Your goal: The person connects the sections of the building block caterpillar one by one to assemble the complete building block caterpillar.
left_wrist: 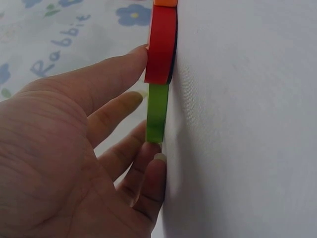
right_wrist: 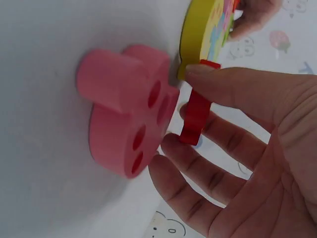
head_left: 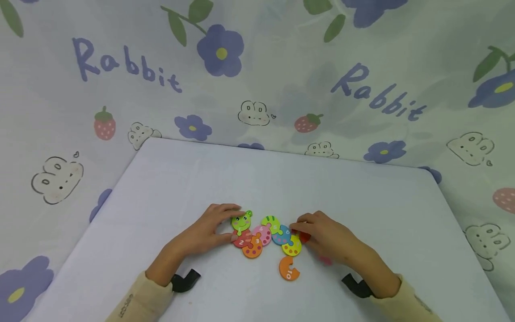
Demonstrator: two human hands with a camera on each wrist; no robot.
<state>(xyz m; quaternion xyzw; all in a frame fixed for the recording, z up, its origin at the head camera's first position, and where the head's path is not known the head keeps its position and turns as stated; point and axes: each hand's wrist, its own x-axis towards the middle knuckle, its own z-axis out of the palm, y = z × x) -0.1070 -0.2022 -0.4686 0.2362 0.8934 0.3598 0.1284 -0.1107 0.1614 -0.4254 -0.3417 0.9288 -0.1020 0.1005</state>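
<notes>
A numbered caterpillar puzzle lies on the white table, its green smiling head (head_left: 241,222) at the left end. My left hand (head_left: 207,230) rests at this end, with the thumb against the red piece (left_wrist: 161,44) and the fingers by the green head's edge (left_wrist: 157,111). Orange, pink, green and blue pieces follow in a zigzag to the yellow piece (head_left: 292,246). At that end my right hand (head_left: 327,235) pinches a loose red puzzle piece (right_wrist: 197,116) between thumb and fingers. Its red edge is close to the yellow piece's side.
An orange piece marked 10 (head_left: 284,269) lies apart, below the yellow piece. Partly hidden under the right hand is a pink piece (right_wrist: 111,126) with round dimples, on the table (head_left: 225,174). Black wrist mounts (head_left: 186,281) stick out by both sleeves. A rabbit-patterned cloth (head_left: 273,67) hangs behind.
</notes>
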